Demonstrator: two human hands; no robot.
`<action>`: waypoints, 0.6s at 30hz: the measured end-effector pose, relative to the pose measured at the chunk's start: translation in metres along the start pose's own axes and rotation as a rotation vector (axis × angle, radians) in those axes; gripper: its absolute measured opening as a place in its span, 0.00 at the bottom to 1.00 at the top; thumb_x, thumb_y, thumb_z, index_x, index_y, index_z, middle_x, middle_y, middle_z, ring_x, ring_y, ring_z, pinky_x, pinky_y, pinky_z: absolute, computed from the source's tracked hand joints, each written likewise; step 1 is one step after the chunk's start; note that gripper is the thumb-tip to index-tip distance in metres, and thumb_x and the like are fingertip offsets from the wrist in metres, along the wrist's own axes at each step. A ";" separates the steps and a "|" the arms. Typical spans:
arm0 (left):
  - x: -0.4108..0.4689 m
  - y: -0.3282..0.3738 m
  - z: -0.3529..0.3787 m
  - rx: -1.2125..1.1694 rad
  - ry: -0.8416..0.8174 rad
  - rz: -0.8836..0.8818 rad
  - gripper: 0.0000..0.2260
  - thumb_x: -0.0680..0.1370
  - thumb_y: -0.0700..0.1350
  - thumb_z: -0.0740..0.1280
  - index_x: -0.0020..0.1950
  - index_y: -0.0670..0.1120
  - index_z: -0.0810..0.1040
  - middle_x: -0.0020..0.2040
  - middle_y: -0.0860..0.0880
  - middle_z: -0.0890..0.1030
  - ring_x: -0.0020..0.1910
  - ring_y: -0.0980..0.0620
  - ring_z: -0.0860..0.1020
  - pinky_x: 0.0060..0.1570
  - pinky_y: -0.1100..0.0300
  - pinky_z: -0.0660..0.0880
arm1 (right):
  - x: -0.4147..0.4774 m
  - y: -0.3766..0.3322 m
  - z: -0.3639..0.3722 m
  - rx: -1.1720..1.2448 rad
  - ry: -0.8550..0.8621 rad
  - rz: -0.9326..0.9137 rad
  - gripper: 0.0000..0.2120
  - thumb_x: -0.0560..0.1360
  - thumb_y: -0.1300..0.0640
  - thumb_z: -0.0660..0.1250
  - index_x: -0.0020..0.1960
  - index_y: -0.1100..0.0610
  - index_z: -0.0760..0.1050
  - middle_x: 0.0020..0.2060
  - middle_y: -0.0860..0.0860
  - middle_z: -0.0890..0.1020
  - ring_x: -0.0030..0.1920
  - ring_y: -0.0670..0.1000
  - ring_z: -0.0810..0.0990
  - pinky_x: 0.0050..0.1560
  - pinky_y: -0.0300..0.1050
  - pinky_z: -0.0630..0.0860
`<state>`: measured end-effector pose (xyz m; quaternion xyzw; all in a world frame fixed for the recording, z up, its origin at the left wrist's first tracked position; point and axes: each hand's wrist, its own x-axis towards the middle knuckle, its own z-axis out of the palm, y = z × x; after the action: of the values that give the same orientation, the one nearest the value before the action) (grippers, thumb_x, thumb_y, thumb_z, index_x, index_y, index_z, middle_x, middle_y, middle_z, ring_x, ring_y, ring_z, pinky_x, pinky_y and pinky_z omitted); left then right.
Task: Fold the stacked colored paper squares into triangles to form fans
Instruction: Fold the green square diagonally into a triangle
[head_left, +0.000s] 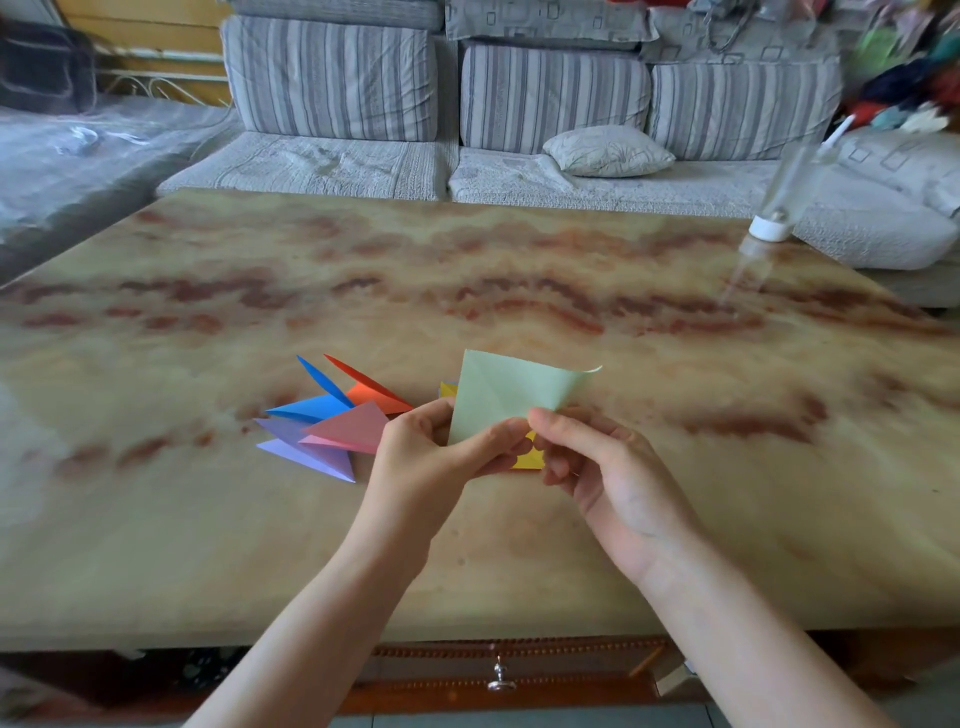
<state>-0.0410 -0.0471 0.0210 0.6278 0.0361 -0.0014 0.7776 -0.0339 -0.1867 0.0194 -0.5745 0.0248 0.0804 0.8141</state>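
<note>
A pale green paper square (506, 395) is held up above the table, its top right corner curling over. My left hand (434, 457) pinches its lower left edge and my right hand (597, 462) pinches its lower right edge. Beneath my hands lies yellow paper (527, 460), mostly hidden. To the left on the table lie folded triangles, fanned out: blue (311, 408), orange-red (371, 392), pink (350, 431) and lilac (304, 452).
The marbled tabletop (519, 270) stretches wide around the papers. A clear bottle with a white cap (774, 218) stands tilted at the far right. A grey striped sofa (467, 104) runs behind the table. A drawer knob (500, 675) shows under the near edge.
</note>
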 end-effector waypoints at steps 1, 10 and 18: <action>0.000 0.000 0.000 -0.005 -0.004 -0.003 0.08 0.71 0.37 0.73 0.49 0.36 0.82 0.39 0.44 0.85 0.37 0.54 0.83 0.38 0.67 0.78 | 0.001 0.000 0.000 0.002 0.004 -0.003 0.02 0.62 0.59 0.72 0.31 0.56 0.80 0.28 0.50 0.77 0.27 0.46 0.69 0.30 0.36 0.70; 0.000 0.001 0.001 0.000 0.017 -0.016 0.07 0.70 0.37 0.73 0.47 0.38 0.82 0.36 0.46 0.85 0.35 0.55 0.83 0.36 0.68 0.77 | 0.006 -0.003 -0.005 0.044 0.043 -0.011 0.05 0.63 0.59 0.72 0.34 0.59 0.77 0.28 0.51 0.77 0.27 0.46 0.70 0.30 0.36 0.70; -0.002 0.003 -0.001 0.002 0.042 -0.026 0.07 0.70 0.37 0.73 0.47 0.38 0.81 0.36 0.45 0.84 0.34 0.55 0.83 0.35 0.69 0.77 | 0.009 -0.008 -0.013 0.099 0.105 -0.053 0.02 0.63 0.60 0.71 0.35 0.57 0.78 0.28 0.49 0.77 0.26 0.43 0.72 0.26 0.33 0.70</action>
<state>-0.0424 -0.0453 0.0236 0.6279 0.0606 0.0016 0.7759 -0.0232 -0.2005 0.0210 -0.5374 0.0563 0.0270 0.8410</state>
